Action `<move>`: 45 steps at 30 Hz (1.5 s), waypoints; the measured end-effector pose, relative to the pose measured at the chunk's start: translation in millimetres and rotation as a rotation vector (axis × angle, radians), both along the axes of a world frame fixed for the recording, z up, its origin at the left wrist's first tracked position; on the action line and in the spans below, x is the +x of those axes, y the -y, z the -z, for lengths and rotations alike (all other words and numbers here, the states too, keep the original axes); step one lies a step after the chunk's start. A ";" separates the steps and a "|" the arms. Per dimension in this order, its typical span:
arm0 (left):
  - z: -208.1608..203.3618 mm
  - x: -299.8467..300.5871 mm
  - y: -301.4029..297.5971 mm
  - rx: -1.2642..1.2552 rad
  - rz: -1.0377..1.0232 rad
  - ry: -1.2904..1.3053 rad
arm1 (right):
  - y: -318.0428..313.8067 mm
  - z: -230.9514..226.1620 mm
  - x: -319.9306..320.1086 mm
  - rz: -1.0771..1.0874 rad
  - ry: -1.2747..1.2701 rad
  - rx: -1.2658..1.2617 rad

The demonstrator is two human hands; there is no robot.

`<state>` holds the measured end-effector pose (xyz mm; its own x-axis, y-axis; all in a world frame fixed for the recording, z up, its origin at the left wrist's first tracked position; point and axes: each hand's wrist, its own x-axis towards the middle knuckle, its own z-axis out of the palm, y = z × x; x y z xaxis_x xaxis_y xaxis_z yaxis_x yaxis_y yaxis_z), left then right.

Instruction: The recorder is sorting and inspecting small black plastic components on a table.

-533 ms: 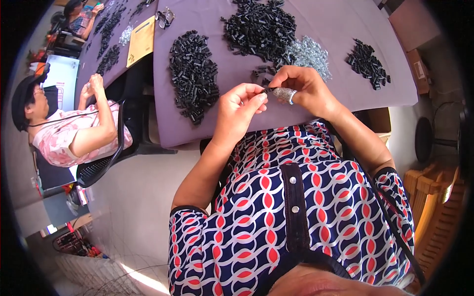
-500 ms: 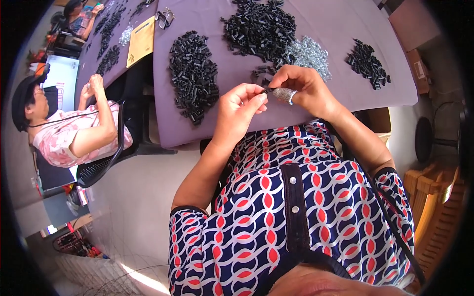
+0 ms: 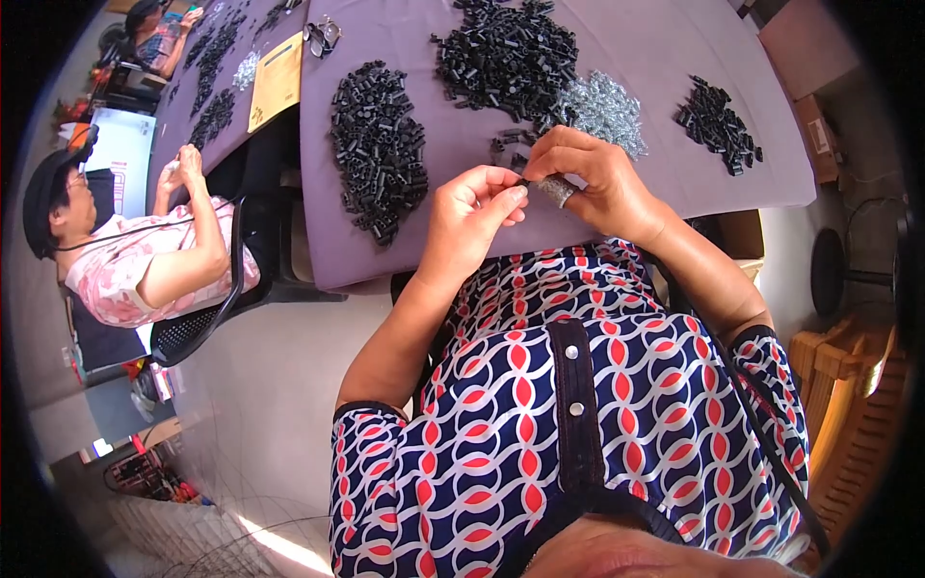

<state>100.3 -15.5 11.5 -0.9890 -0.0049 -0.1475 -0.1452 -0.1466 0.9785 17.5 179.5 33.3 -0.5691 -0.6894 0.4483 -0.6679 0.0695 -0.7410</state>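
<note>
My left hand (image 3: 472, 220) pinches a small black plastic part (image 3: 522, 181) between thumb and fingertips, just above the table's near edge. My right hand (image 3: 602, 183) meets it from the other side, fingers bent and closed at the same part. A greyish wrap (image 3: 556, 191) covers one digit of the right hand. The fingers hide most of the part, so its exact shape does not show. Just beyond the hands lie a few loose black pieces (image 3: 511, 143), beside a large heap of small black plastic parts (image 3: 503, 58) and a pile of shiny clear or silvery small pieces (image 3: 609, 111).
A long black pile (image 3: 379, 154) lies to the left on the purple-grey tablecloth (image 3: 665, 39), a smaller one (image 3: 718, 125) to the right. Eyeglasses (image 3: 321, 36) and a yellow envelope (image 3: 277, 82) lie farther back. Another person (image 3: 164, 241) sits at left on a black chair (image 3: 255, 279).
The fingers of my right hand have curled a little, and the wrapped digit has tilted. Both hands stay together around the small black part. The piles look the same.
</note>
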 end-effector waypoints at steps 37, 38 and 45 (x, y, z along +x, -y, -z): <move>-15.6 6.8 -21.2 -0.385 -0.025 -0.458 | -15.8 -29.4 11.4 -0.062 0.034 -0.051; -13.4 8.2 -20.5 -0.385 -0.026 -0.459 | -17.2 -29.4 9.8 -0.063 0.033 -0.051; -20.5 12.1 -12.0 -0.175 0.170 -0.121 | -22.2 -39.6 4.9 -0.181 0.246 0.165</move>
